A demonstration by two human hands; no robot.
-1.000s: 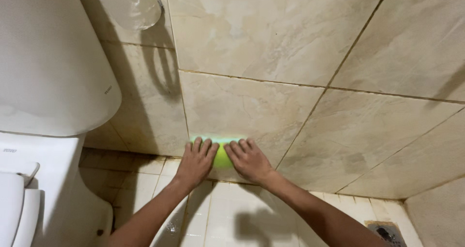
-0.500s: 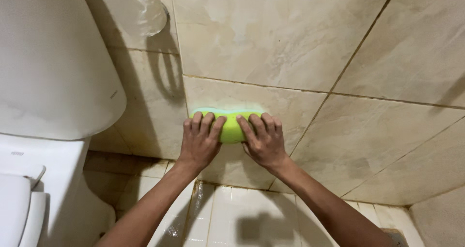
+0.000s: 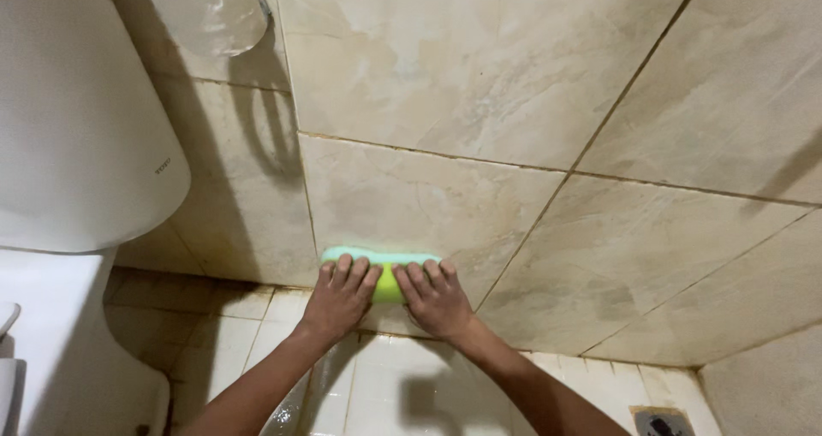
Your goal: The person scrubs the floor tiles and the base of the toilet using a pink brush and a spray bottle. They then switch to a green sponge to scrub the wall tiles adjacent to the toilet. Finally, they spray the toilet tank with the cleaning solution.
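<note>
1 head camera looks down, close to the tiled wall (image 3: 479, 102).

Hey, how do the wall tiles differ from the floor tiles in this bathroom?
The wall tiles are large, beige and marbled; the floor tiles are small, white and plain. The wall tiles look matte, while the floor tiles look glossy near the arms. Both hands, left hand and right hand, press a green sponge against the wall tiles, not the floor tiles. Both have dark, stained grout lines.
</note>
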